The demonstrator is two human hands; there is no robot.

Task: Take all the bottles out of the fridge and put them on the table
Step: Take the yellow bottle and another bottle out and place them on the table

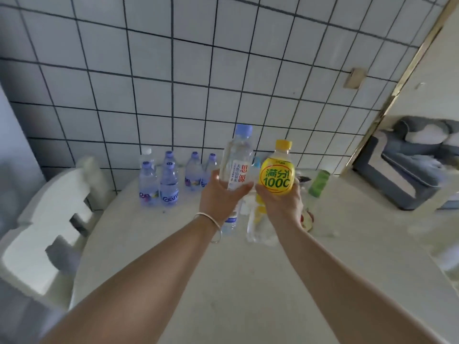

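My left hand (221, 194) grips a clear water bottle (237, 157) with a pale blue cap and a white label, held upright above the round white table (223, 281). My right hand (280, 202) grips a yellow drink bottle (277, 173) with a yellow cap, right beside the first. Several small water bottles (169, 180) with purple caps stand at the table's far left, near the tiled wall. Below my hands more bottles (257, 219) stand on the table, partly hidden. A green bottle (319, 183) stands to the right.
A white chair (52, 219) stands against the table's left side. The tiled wall (198, 83) rises straight behind the table. At right a gold-edged doorway (397, 95) opens onto a grey sofa (417, 165). The fridge is out of view.
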